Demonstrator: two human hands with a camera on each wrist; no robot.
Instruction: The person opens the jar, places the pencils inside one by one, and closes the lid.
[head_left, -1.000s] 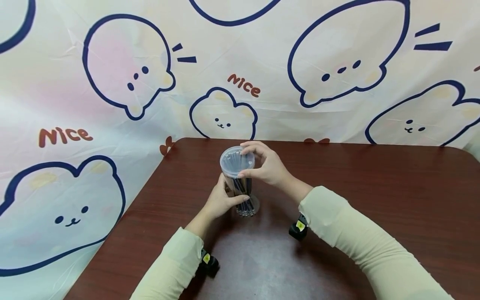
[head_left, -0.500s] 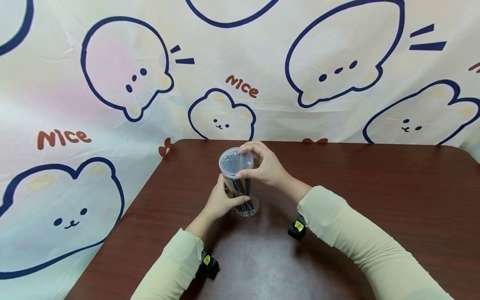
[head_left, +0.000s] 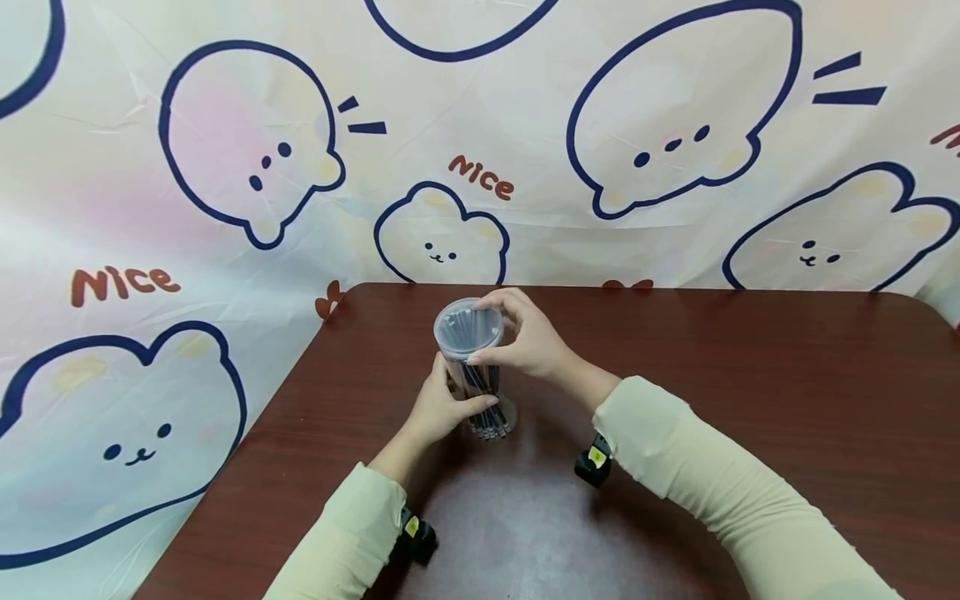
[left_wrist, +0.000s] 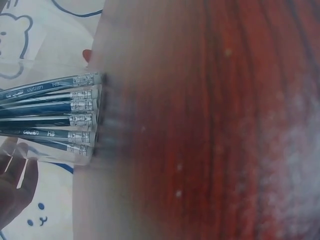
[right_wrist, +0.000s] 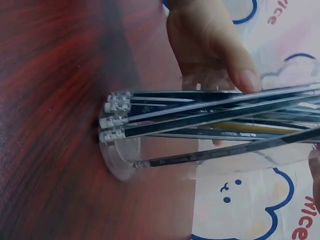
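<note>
A clear plastic cylinder [head_left: 456, 371] stands on the brown table, a translucent round lid [head_left: 459, 333] over its top. Inside lean several dark pencils [right_wrist: 200, 117], their metal-banded eraser ends pointing down, as both wrist views show. My left hand [head_left: 438, 406] grips the cylinder's lower left side, its thumb [right_wrist: 245, 77] across the wall in the right wrist view. Some left fingers [left_wrist: 22, 182] show beside the pencils in the left wrist view. With thumb and fingers spread round the lid's right edge, my right hand [head_left: 528, 340] holds the top.
The dark reddish-brown table [head_left: 750, 400] stretches widely to the right and toward me. Right behind its far edge hangs a pale cloth [head_left: 645, 242] printed with bear outlines. A black wrist camera [head_left: 592, 467] hangs under the right sleeve, another wrist camera [head_left: 420, 540] under the left.
The head view has tilted slightly, so the scene sits a little lower and further left. Both hands keep their hold on the cylinder and lid.
</note>
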